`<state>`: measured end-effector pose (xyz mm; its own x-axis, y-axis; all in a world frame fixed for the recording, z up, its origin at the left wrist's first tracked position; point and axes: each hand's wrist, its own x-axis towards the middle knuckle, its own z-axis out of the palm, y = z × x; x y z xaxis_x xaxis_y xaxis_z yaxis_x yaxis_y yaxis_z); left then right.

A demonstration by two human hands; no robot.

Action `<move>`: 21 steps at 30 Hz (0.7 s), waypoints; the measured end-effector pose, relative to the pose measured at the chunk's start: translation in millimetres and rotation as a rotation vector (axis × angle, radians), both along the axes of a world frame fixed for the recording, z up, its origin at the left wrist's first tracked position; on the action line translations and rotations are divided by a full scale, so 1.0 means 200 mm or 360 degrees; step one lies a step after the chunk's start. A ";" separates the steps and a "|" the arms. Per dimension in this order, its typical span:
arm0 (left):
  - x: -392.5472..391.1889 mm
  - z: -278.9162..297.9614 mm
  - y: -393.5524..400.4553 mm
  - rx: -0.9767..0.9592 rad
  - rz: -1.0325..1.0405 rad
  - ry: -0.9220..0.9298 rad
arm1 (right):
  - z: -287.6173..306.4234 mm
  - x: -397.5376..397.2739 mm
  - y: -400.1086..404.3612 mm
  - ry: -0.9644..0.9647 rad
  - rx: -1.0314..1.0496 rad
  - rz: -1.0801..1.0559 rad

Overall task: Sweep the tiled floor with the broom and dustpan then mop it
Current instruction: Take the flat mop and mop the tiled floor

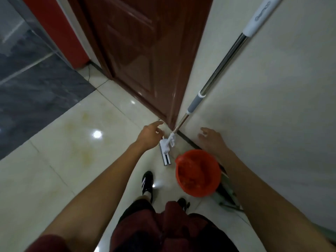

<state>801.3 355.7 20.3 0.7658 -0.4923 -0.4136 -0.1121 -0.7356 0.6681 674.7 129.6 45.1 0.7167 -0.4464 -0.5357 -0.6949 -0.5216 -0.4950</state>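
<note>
A flat mop (214,77) with a steel and grey-white handle leans against the cream wall, its white head (165,150) resting on the glossy cream tiled floor (78,135). Just in front of the mop head stands an orange bucket (197,172). My left hand (150,135) is stretched out to the left of the mop head, fingers relaxed, holding nothing. My right hand (211,138) reaches out on the right side of the mop, over the wall's dark skirting, also empty. Neither hand touches the mop. No broom or dustpan is clearly in view.
A dark red-brown wooden door (145,57) stands ahead, meeting the cream wall (272,106) in the corner. Dark grey marble tiles (32,88) lie to the left. My black shoes (147,182) and dark shorts show below. A metal frame (229,199) sits behind the bucket by the wall.
</note>
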 end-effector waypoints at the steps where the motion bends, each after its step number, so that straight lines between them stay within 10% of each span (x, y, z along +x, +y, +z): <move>1: 0.08 0.01 -0.07 -0.0037 -0.0055 -0.0002 | 0.03 0.05 -0.03 -0.0043 -0.0003 -0.0090; 21: 0.56 0.02 -0.88 -0.0471 -0.0627 0.0245 | 0.37 0.61 -0.19 -0.0802 -0.0194 -0.0957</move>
<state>913.3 179.9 24.9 0.4400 -0.8441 -0.3063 -0.2265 -0.4344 0.8718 796.9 90.9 119.9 0.4771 -0.8687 -0.1333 -0.5821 -0.1987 -0.7885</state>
